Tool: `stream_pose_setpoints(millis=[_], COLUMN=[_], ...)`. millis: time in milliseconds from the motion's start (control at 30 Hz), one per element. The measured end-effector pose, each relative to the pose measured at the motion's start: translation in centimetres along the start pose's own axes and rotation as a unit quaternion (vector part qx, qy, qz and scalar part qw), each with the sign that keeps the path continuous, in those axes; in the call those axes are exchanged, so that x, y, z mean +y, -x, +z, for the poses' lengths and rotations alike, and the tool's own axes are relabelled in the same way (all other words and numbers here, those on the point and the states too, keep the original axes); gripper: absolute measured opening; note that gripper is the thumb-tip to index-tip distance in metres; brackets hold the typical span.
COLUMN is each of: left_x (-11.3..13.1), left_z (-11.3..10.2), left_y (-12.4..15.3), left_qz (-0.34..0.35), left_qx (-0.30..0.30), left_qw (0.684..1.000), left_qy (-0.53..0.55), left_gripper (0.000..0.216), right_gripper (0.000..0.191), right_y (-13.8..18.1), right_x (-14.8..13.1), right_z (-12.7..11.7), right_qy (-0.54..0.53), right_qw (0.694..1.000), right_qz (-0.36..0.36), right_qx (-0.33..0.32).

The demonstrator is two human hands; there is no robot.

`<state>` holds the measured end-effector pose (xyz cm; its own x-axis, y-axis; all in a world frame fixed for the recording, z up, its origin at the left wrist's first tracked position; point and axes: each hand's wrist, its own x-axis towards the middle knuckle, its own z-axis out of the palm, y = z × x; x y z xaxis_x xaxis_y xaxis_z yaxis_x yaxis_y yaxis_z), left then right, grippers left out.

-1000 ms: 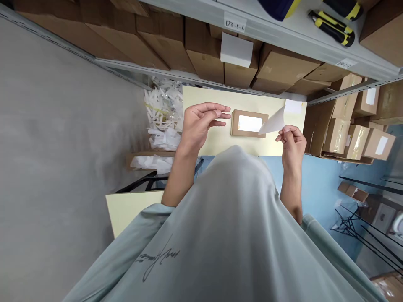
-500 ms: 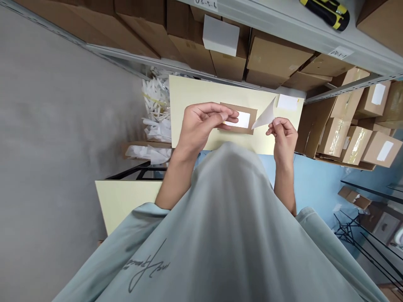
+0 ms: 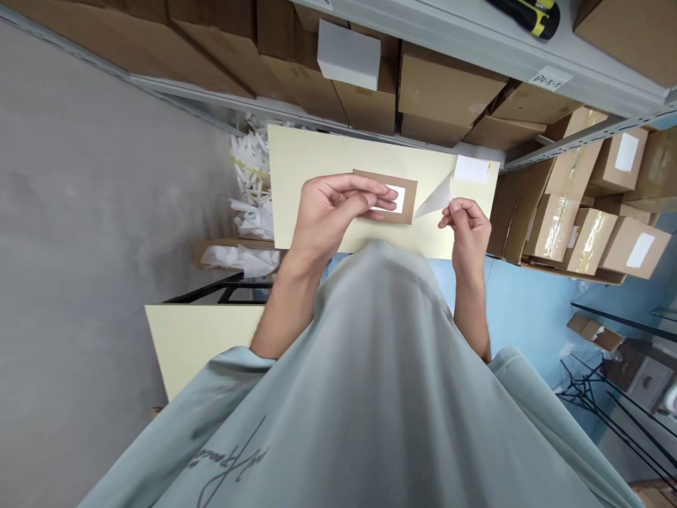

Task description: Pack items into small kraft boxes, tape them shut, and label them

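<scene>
My left hand (image 3: 338, 208) hovers over a flat brown cardboard piece (image 3: 408, 204), its fingers stretched out and the thumb lying below them. Beneath the fingertips shows a white label (image 3: 400, 200) on the cardboard; the fingers hide the left part of both. I cannot tell whether the fingertips touch the label. To the right, my right hand (image 3: 467, 229) pinches a thin white sheet of paper (image 3: 436, 197) between thumb and fingers. The sheet is held tilted, looks triangular from here, and its lower tip reaches close to the cardboard's right edge.
The pale yellow table (image 3: 301, 152) also bears a white paper (image 3: 472, 169) at its right end. Behind it a metal shelf (image 3: 476, 42) holds cardboard boxes (image 3: 449, 85) and a black-yellow tool (image 3: 534, 15). A large box (image 3: 521, 204) with smaller boxes stands right; white wrapping scraps (image 3: 254, 212) lie left.
The whole view has shifted slightly, so things sit a little further left. Both hands keep nearly the same pose, and the right one still holds the paper.
</scene>
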<state>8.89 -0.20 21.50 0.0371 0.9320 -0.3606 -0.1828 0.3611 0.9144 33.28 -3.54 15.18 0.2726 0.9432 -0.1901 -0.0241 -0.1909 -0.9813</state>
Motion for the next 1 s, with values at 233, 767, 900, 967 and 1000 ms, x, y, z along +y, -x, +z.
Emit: stream_pose_setpoints(millis=[233,767,900,967,1000], left_x=[0.2,-0.9,-1.1,-1.0,-0.9], left_z=[0.8,0.3,-0.2,-0.4,-0.4], left_y=[0.5,0.3,0.3,0.4,0.5], left_qz=[0.012,0.048,0.046,0.043,0.042], left_qx=[-0.017,-0.056,-0.071,-0.084,-0.088], left_qw=[1.0,0.997,0.996,0.995,0.995], left_qy=[-0.001,0.011,0.021,0.028,0.03], left_gripper=[0.026,0.034,0.044,0.046,0.046], right_gripper=[0.037,0.04,0.042,0.043,0.043], right_y=[0.3,1.3,1.5,1.6,1.6], right_x=[-0.4,-0.9,-1.0,-1.1,-1.1], right_z=[-0.6,-0.8,-0.6,-0.5,-0.4], right_qy=[0.004,0.012,0.017,0.021,0.02], right_qw=[1.0,1.0,1.0,1.0,1.0], right_qz=[0.002,-0.011,-0.012,-0.012,-0.013], right_qx=[-0.001,-0.004,-0.004,-0.006,-0.006])
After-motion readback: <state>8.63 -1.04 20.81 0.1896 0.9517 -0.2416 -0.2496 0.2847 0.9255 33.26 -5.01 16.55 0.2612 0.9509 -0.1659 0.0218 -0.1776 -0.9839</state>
